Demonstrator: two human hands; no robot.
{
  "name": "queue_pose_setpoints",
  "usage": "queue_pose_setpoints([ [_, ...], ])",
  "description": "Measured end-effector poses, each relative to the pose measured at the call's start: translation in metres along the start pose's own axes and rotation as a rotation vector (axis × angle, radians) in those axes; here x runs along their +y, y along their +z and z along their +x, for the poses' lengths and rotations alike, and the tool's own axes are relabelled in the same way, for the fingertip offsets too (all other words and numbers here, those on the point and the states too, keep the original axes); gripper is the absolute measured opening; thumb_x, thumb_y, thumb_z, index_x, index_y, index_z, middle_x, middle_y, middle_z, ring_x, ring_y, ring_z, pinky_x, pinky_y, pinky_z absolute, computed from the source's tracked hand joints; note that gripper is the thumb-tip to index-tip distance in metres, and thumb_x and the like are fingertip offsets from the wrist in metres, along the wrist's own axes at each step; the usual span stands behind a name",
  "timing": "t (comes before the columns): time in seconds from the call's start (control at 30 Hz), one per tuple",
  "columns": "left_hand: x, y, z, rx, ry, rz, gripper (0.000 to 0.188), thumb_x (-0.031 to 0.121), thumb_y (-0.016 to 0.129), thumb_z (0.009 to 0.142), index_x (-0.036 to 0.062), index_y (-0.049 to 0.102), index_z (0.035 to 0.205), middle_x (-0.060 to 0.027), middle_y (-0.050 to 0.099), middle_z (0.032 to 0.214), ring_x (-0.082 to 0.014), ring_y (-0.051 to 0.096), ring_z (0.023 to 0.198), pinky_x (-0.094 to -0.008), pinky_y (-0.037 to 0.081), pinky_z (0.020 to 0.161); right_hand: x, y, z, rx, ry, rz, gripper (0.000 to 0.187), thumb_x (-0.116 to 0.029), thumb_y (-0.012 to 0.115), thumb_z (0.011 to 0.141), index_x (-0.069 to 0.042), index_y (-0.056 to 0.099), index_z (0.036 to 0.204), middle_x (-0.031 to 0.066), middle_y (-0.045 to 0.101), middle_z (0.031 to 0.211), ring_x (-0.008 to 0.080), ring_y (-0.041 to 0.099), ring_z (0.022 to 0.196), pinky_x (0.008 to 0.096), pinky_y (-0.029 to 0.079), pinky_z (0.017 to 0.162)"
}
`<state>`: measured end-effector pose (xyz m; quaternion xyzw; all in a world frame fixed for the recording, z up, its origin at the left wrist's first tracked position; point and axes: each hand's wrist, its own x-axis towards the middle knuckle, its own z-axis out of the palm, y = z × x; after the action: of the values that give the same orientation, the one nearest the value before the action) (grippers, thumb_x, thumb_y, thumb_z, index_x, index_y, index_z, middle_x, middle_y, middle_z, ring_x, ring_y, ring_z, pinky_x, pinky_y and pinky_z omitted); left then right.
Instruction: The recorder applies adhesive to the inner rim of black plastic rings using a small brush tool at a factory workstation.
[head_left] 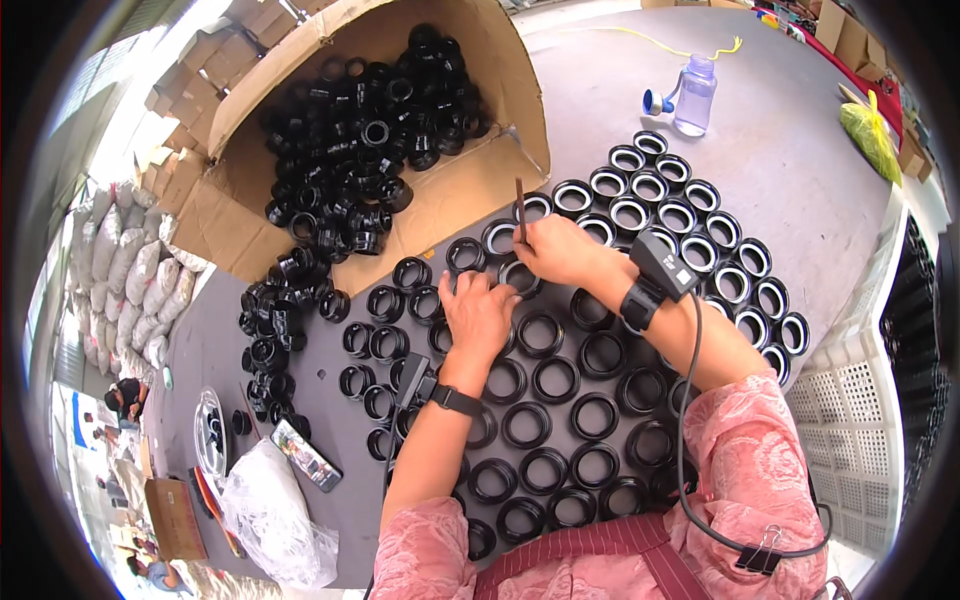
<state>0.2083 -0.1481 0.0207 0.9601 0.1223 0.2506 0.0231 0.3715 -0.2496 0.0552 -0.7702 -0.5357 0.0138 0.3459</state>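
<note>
My right hand (562,250) is closed around a thin brown stick (520,205) that points up out of the fist; its lower end is hidden. The hand is over the rows of black rings, beside a white-lined ring (499,238). My left hand (478,318) lies palm down with its fingers apart, touching the rings just left of a black ring (519,278). Several rings toward the upper right, such as one ring (630,212), show a white inner band. Those nearer my body, such as another ring (526,425), look plain black inside.
A cardboard box (480,185) lies tipped on its side at the back left, black rings spilling from it onto the grey table (590,80). A water bottle (695,98) stands far right. A phone (305,455) and plastic bag (265,520) lie left; a white crate (845,410) stands right.
</note>
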Motion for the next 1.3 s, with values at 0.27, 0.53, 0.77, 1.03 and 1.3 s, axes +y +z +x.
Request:
queue_pose_setpoints([
  [0.27,0.0,0.001,0.0,-0.022,-0.025,0.005,0.014,0.026,0.078,0.075,0.0165,0.077,0.085,-0.0028,0.067,0.094,-0.0234,0.058,0.104,-0.0579,0.029,0.108,-0.005,-0.005,-0.007,-0.117,0.056,0.022,0.018,-0.014,0.059,0.082,0.002,0.067,0.085,0.0246,0.063,0.071,0.0429,0.063,0.07,0.046,0.053,0.066],
  [0.53,-0.009,0.002,0.004,-0.033,-0.002,-0.026,0.016,0.027,0.078,0.074,0.0153,0.077,0.085,0.0009,0.07,0.09,-0.0233,0.058,0.105,-0.0575,0.024,0.111,-0.006,0.005,-0.021,-0.039,0.312,0.549,0.024,-0.02,0.061,0.086,0.003,0.068,0.083,0.0167,0.069,0.068,0.0276,0.07,0.063,0.0378,0.055,0.062],
  [0.77,-0.019,-0.007,0.023,-0.125,-0.137,-0.218,0.028,0.028,0.048,0.097,0.0089,0.069,0.098,-0.0156,0.069,0.088,-0.034,0.058,0.106,-0.0637,0.022,0.108,-0.002,-0.07,-0.039,0.169,0.458,0.748,0.023,-0.022,0.056,0.092,-0.003,0.068,0.086,0.0051,0.067,0.069,0.0097,0.058,0.051,0.0215,0.043,0.045],
  [1.03,-0.016,0.006,0.044,-0.131,-0.152,0.001,0.016,0.018,0.059,0.088,0.0111,0.071,0.096,-0.0147,0.07,0.086,-0.0307,0.065,0.092,-0.057,0.031,0.106,0.022,-0.04,-0.051,0.172,0.447,0.577,0.026,-0.023,0.06,0.088,0.001,0.069,0.084,0.009,0.068,0.067,0.0147,0.063,0.056,0.0313,0.051,0.056],
  [1.3,0.002,0.001,0.038,-0.091,0.075,-0.175,0.031,0.031,0.072,0.078,0.0137,0.07,0.103,-0.0089,0.065,0.104,-0.0282,0.056,0.11,-0.0553,0.026,0.109,0.031,-0.016,-0.029,0.21,0.324,0.315,0.029,-0.025,0.062,0.088,0.002,0.07,0.095,0.0215,0.069,0.078,0.0364,0.069,0.076,0.0422,0.053,0.071],
])
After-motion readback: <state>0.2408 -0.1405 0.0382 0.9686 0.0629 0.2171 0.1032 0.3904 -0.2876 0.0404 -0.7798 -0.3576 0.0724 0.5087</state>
